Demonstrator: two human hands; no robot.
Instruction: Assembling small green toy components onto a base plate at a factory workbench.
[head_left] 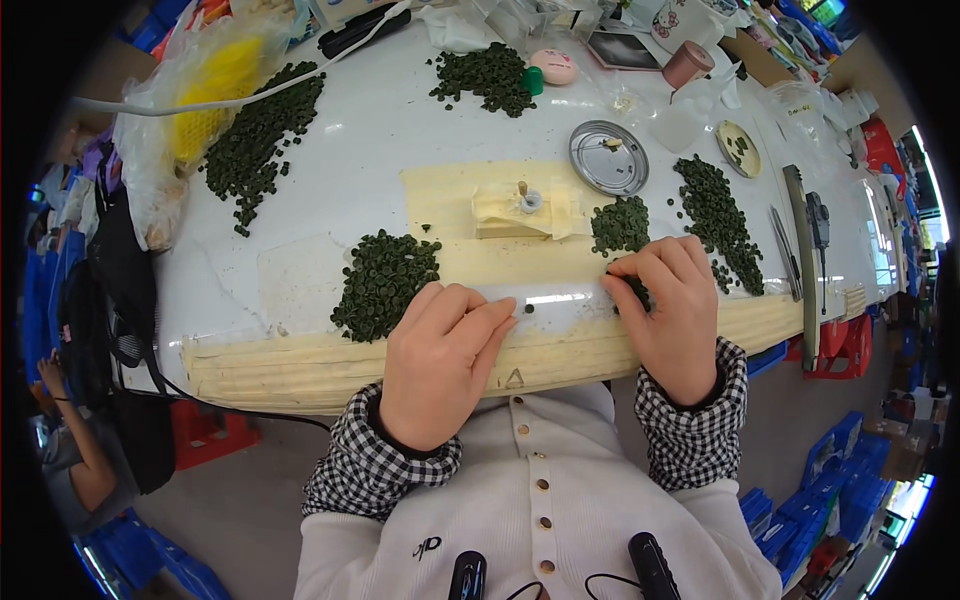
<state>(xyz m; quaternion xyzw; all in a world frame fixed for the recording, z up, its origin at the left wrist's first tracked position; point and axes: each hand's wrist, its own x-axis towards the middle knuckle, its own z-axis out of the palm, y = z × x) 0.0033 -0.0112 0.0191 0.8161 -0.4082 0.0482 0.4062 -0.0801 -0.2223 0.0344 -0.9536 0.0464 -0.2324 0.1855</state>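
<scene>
Over the table, left hand and right hand pinch (on what, I cannot tell), seemingly picking near pieces; next wants delicacy.

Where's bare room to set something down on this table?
Mainly the white table between the upper-left green pile and upper-middle green pile, beyond the yellowish strip; a smaller patch lies between the latter pile and the round tin. It's crowded at the right hand, beside another green pile, and along the far edge.
</scene>
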